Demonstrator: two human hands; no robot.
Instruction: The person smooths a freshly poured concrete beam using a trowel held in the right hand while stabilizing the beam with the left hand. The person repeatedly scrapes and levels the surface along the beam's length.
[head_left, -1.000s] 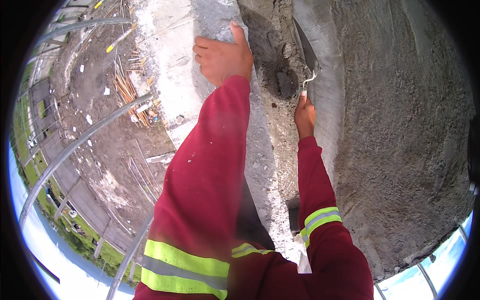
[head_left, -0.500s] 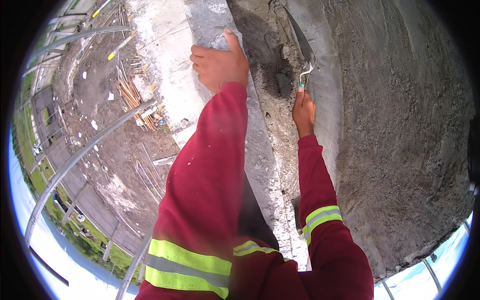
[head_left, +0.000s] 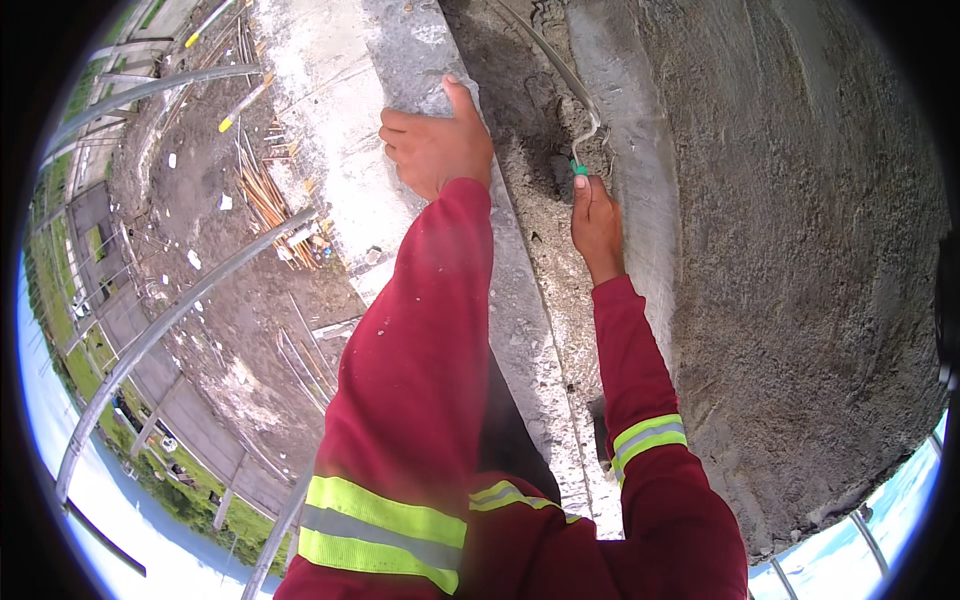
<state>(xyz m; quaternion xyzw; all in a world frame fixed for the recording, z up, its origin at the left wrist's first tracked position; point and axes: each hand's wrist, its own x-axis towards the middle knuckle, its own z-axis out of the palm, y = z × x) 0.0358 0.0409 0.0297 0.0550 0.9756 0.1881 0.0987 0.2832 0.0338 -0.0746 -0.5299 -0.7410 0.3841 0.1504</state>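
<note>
A trowel with a long thin blade (head_left: 550, 58), a bent metal neck and a green collar is in my right hand (head_left: 598, 228), fingers wrapped round its handle. Its blade is tilted nearly edge-on over a channel of wet grey mortar (head_left: 520, 110). I cannot tell whether the blade touches the mortar. To the left, my left hand (head_left: 437, 148) lies on a grey concrete ledge (head_left: 525, 300), thumb spread toward the mortar side and fingers bent toward the other edge. It holds no tool.
A rough grey mortar surface (head_left: 810, 250) fills the right side, bordered by a smoother strip (head_left: 645, 190). Left of the ledge, the ground lies lower, with a pile of wooden sticks (head_left: 268, 205) and scattered debris. Curved metal bars (head_left: 185, 325) cross the left side.
The trowel and my right hand have shifted a little left. The blade has turned from showing its face to nearly edge-on. My left hand stays on the ledge.
</note>
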